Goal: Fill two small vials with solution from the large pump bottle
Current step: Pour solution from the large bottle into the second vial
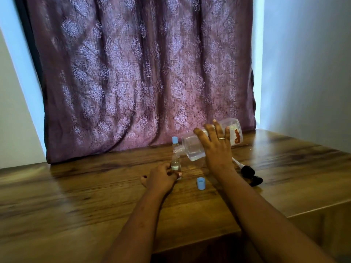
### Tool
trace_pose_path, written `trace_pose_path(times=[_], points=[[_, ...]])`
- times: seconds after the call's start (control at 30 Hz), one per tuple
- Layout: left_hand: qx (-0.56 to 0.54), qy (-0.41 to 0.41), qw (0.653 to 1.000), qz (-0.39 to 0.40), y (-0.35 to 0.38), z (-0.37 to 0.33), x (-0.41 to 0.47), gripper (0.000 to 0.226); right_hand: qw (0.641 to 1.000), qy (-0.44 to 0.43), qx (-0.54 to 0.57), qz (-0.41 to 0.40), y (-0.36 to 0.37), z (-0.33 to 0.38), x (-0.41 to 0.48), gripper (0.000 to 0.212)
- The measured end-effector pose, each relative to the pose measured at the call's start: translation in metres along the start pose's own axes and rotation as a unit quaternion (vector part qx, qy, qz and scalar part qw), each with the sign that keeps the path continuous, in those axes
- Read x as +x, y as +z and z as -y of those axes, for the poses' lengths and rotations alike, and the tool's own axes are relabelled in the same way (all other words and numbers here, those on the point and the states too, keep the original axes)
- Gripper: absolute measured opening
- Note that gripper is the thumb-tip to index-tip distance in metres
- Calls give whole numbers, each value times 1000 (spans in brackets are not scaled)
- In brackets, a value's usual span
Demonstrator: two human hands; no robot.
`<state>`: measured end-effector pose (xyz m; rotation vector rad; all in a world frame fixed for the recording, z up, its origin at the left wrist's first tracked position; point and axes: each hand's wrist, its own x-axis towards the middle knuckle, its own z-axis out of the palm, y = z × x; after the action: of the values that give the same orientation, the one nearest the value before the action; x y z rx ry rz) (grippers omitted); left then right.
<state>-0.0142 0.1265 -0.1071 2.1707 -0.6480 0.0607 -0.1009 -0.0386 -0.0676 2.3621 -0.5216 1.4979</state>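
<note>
Grips bottle point(191, 147) in right hand point(216, 144), fingers curled over its clear body. Tips it neck-down toward the left, mouth right at the top of an open vial point(175, 165). Steadies that vial upright on table point(85, 186) with left hand point(163, 177), fingertips pinching its base. Just behind, a capped vial point(175, 141). Between the wrists, a loose blue cap point(201, 183). Right of the right wrist, lying flat, the black pump point(250, 174).
</note>
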Motion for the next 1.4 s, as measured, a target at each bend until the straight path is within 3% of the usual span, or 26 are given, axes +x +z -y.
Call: trace_pose_path(times=[1.4], points=[[28,-2,1000,-4,-5,-8,-7,36,999,6,31,34,-5,1,-2,99]])
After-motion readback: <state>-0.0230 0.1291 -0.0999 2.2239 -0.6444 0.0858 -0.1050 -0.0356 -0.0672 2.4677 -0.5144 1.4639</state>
